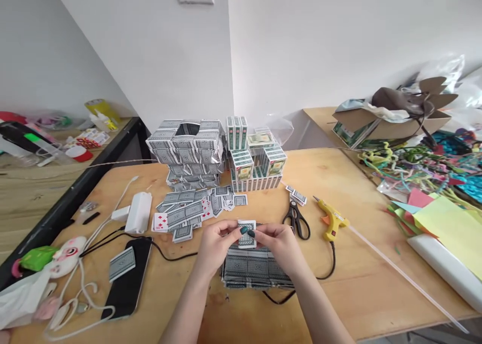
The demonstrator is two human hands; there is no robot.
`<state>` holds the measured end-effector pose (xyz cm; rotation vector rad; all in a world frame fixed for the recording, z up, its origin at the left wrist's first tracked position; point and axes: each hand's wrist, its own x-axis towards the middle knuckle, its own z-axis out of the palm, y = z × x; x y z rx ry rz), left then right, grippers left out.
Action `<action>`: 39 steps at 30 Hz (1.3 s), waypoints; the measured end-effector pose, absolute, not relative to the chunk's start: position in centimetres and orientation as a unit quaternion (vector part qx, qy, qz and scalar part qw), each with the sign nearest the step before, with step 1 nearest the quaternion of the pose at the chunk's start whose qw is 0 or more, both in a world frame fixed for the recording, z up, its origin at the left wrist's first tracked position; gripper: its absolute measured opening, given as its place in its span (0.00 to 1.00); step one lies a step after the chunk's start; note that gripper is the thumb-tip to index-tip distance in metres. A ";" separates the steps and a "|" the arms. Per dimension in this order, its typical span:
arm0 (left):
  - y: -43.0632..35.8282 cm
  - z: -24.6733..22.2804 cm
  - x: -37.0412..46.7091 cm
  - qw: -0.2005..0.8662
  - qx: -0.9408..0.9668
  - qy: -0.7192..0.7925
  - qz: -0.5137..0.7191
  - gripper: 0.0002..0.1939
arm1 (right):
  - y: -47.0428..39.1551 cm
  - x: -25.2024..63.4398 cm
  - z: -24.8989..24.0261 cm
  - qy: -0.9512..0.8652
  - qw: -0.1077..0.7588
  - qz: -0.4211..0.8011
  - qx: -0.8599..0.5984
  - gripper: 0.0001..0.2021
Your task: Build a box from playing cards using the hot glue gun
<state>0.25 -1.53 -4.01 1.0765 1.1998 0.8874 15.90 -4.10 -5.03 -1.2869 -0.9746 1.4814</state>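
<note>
Fingers of the bare left hand (220,241) and bare right hand (276,238), their dark-green thumbnails nearly meeting, pinch a rectangular white-bordered, grey-patterned playing card (247,242) upright between them, just above a low, wide block of overlapping grey-patterned cards (253,267) on the pale wooden table (361,289). Judging by how things lie, part of the building is done: the low block already has its cards set in close rows, and a taller stacked block of grey-patterned cards (198,150) stands complete-looking at the back, with a dark opening at its top. Not yet used are the held card, a loose spread of flat playing cards (186,213) before the tall block, and 1 grey-patterned card (122,264) lying on a flat black phone (128,289). To the right, the black-handled scissors (294,207) and the yellow plastic glue gun (333,223) lie apart from the hands. Both forearms cover the low block's sides, and the hands hide much of its far edge; its underside is out of sight. Whether exactly 1 card or a thin stack is held, and whether any glue is on it, I cannot tell.
</note>
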 end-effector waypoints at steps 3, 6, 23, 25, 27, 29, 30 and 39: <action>-1.5 -4.0 0.2 0.610 0.459 0.525 0.378 0.15 | -4.0 15.9 -5.2 -0.395 0.452 0.602 -0.526 0.17; -1.5 -3.9 0.2 0.618 0.448 0.523 0.379 0.14 | -4.0 15.7 -5.5 -0.390 0.454 0.601 -0.531 0.17; -1.8 -4.4 0.3 0.606 0.455 0.537 0.370 0.15 | -4.2 15.5 -5.6 -0.367 0.465 0.604 -0.533 0.14; -1.7 -4.4 0.3 0.606 0.460 0.534 0.367 0.15 | -4.3 15.6 -5.6 -0.366 0.465 0.604 -0.534 0.13; -1.8 -4.4 0.3 0.606 0.461 0.534 0.367 0.15 | -4.3 15.7 -5.6 -0.366 0.465 0.604 -0.534 0.12; -1.9 -4.3 0.5 0.600 0.465 0.537 0.367 0.14 | -4.2 15.7 -5.6 -0.366 0.467 0.602 -0.534 0.10; -2.0 -4.3 0.6 0.593 0.472 0.539 0.368 0.14 | -4.2 15.7 -5.6 -0.366 0.469 0.599 -0.535 0.10; -3.1 -4.3 2.4 0.416 0.548 0.588 0.425 0.12 | -4.2 15.0 -5.3 -0.347 0.512 0.577 -0.533 0.08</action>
